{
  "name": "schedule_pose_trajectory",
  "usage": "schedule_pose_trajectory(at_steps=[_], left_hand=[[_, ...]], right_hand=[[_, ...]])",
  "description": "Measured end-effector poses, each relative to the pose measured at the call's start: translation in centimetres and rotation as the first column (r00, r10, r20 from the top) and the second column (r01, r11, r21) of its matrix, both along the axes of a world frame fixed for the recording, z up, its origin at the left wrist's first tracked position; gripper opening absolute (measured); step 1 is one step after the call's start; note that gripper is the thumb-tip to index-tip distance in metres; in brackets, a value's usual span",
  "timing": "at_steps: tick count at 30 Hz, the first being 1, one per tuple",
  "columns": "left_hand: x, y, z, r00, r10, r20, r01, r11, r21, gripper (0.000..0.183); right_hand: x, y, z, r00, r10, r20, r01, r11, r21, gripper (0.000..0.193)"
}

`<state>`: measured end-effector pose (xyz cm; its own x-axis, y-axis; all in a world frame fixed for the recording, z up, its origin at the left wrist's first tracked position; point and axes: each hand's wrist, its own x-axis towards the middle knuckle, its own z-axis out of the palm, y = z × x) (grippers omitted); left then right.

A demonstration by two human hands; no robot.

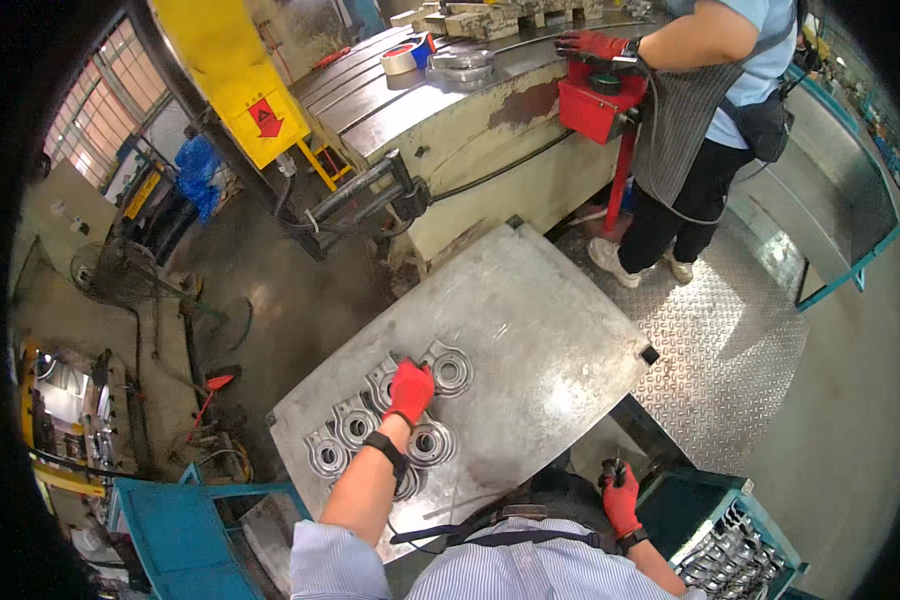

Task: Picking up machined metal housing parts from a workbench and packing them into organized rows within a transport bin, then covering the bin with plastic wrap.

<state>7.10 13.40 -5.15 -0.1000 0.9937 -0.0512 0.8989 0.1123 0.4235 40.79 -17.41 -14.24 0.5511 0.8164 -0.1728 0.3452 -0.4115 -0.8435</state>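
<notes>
Left hand (411,390), red-gloved, curls over the ringed metal parts (453,354) lying around it on the tabletop (540,340), though whether it grips one I cannot tell; they look stiff, fairly heavy and perhaps slippery, best held by the outer rim. Farther right, the right hand (621,497) is closed around a small dark object (615,467), near a bin (682,497) of metal pieces (735,555).

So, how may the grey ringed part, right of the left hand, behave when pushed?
The ringed part, apparently metal, is probably stiff. It may slide on the smooth table. Lying flat, it probably will not roll.
</notes>
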Motion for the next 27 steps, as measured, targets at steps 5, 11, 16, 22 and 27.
schedule_pose_trajectory(at_steps=[5, 11, 16, 22, 27], left_hand=[[3.3, 6.3, 13.2, 0.974, -0.037, 0.223, 0.016, 0.995, 0.096, 0.042], [8.6, 17.6, 24.4, 0.905, -0.352, 0.238, 0.191, 0.838, 0.511, 0.031], [17.0, 25.9, 30.5, 0.874, -0.434, 0.220, 0.245, 0.782, 0.573, 0.032], [20.8, 38.3, 28.8, 0.877, -0.321, -0.358, 0.480, 0.545, 0.688, 0.054], [22.8, 42.3, 28.9, 0.831, -0.162, -0.532, 0.490, 0.667, 0.562, 0.064]], right_hand=[[1.9, 1.5, -1.3, 0.982, 0.026, 0.188, -0.026, 1.000, -0.003, 0.030], [4.5, 1.8, -0.6, 0.998, 0.014, -0.055, -0.018, 0.998, -0.065, 0.029], [6.8, -0.1, -1.9, 0.988, -0.147, 0.053, 0.153, 0.981, -0.123, 0.028], [9.0, -3.9, -0.5, 0.937, -0.346, 0.046, 0.345, 0.900, -0.268, 0.026], [9.0, -4.9, 1.4, 0.873, -0.484, 0.057, 0.472, 0.812, -0.344, 0.023]])
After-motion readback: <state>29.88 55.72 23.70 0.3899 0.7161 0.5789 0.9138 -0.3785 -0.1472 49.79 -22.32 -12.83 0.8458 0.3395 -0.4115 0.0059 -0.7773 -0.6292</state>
